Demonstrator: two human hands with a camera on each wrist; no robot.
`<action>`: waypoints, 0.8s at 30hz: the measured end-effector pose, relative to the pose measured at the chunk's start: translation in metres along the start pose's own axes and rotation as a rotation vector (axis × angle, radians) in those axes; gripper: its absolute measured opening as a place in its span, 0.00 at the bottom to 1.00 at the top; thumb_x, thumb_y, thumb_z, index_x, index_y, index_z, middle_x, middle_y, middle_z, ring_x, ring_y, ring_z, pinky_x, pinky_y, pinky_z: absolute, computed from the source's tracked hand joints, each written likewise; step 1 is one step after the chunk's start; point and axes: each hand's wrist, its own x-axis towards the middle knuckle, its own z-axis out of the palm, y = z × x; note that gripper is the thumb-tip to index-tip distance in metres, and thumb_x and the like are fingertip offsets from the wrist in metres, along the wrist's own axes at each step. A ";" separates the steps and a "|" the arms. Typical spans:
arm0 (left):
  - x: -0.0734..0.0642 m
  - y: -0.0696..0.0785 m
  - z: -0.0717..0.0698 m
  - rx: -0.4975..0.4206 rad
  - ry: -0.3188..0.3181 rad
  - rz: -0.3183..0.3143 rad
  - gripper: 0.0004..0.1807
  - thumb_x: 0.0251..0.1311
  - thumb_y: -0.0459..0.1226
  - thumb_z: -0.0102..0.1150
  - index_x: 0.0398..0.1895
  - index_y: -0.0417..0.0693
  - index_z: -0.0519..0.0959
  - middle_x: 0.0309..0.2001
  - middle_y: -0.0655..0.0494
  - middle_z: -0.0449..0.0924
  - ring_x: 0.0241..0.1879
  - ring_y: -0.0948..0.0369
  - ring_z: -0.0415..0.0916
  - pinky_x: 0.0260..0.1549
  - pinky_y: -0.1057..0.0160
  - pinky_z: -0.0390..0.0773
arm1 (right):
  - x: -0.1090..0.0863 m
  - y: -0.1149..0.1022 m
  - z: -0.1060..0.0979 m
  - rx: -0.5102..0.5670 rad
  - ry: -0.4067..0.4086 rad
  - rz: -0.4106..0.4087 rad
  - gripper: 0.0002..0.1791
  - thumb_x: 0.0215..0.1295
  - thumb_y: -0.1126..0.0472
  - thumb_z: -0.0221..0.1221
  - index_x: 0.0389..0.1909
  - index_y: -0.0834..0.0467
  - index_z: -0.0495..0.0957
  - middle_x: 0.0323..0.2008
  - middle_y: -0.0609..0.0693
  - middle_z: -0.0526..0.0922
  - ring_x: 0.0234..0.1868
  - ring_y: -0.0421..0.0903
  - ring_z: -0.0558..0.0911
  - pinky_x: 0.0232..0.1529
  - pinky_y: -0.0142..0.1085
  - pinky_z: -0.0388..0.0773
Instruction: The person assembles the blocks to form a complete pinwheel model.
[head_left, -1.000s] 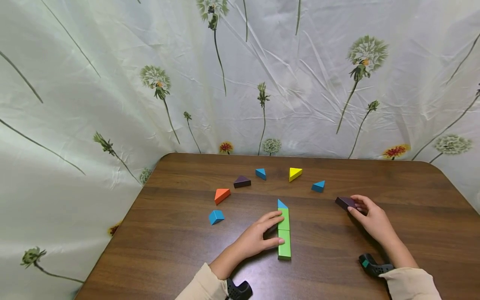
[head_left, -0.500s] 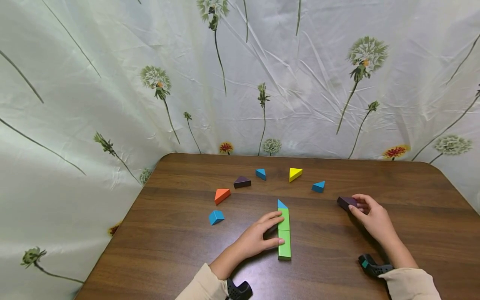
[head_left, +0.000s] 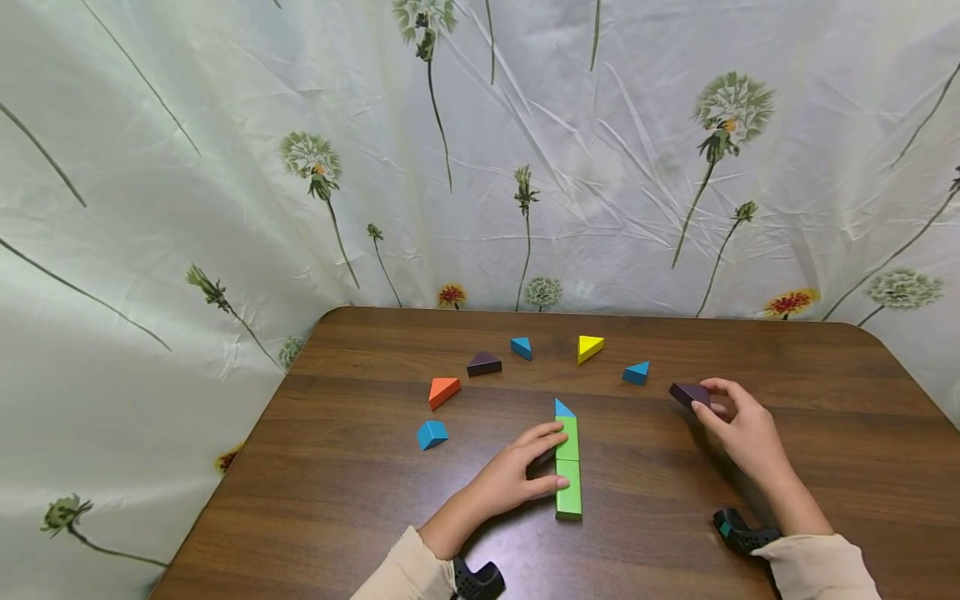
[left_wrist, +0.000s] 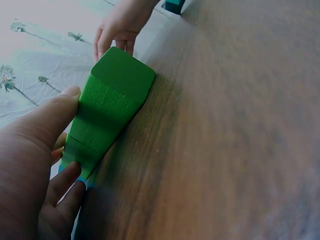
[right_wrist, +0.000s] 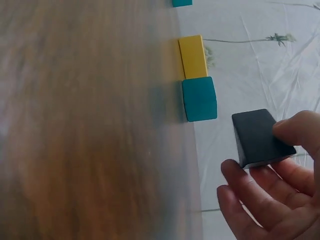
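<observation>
Your right hand has shifted slightly up the frame since half a second ago, taking the dark purple block with it, while your left hand has stayed where it was. Right of centre in the head view, your right thumb and fingers pinch the purple block at its right end; it appears raised off the bench. Your left hand, at lower centre, has its fingers loosely extended, the tips touching the left side of the near green block and the far green block. Those two lie end to end in a line running up the frame, with a small blue tip against the upper end. Around them, from middle left over to upper right, lie a blue block, an orange triangle, a second purple block, a blue wedge, a yellow triangle and another blue wedge. Behind the bench hangs a flowered curtain.
</observation>
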 end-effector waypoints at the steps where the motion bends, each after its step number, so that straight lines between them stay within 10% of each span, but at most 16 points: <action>1: 0.000 0.000 0.000 0.001 0.001 0.002 0.32 0.58 0.51 0.53 0.64 0.50 0.63 0.66 0.61 0.54 0.63 0.61 0.53 0.57 0.57 0.60 | 0.000 -0.002 0.000 -0.001 0.004 -0.004 0.18 0.59 0.62 0.58 0.48 0.66 0.70 0.40 0.69 0.76 0.31 0.18 0.67 0.21 0.24 0.67; 9: 0.000 0.001 0.000 0.003 0.025 0.027 0.31 0.57 0.50 0.56 0.62 0.47 0.65 0.65 0.59 0.56 0.62 0.61 0.55 0.57 0.59 0.60 | 0.004 -0.011 0.005 -0.014 -0.005 -0.028 0.18 0.60 0.62 0.58 0.48 0.66 0.69 0.42 0.68 0.74 0.36 0.53 0.78 0.24 0.22 0.70; 16: 0.000 0.000 0.000 -0.002 0.017 0.017 0.31 0.57 0.50 0.55 0.63 0.49 0.64 0.65 0.60 0.56 0.62 0.62 0.55 0.56 0.58 0.61 | 0.008 -0.020 0.011 0.039 -0.015 -0.044 0.18 0.59 0.62 0.58 0.48 0.66 0.69 0.42 0.67 0.75 0.33 0.22 0.70 0.26 0.20 0.70; 24: 0.000 0.001 0.000 -0.002 0.018 0.020 0.32 0.57 0.50 0.55 0.63 0.48 0.64 0.65 0.60 0.56 0.62 0.62 0.55 0.56 0.59 0.61 | 0.015 -0.033 0.019 0.074 -0.036 -0.071 0.18 0.60 0.62 0.58 0.48 0.65 0.69 0.42 0.65 0.75 0.35 0.36 0.78 0.27 0.22 0.71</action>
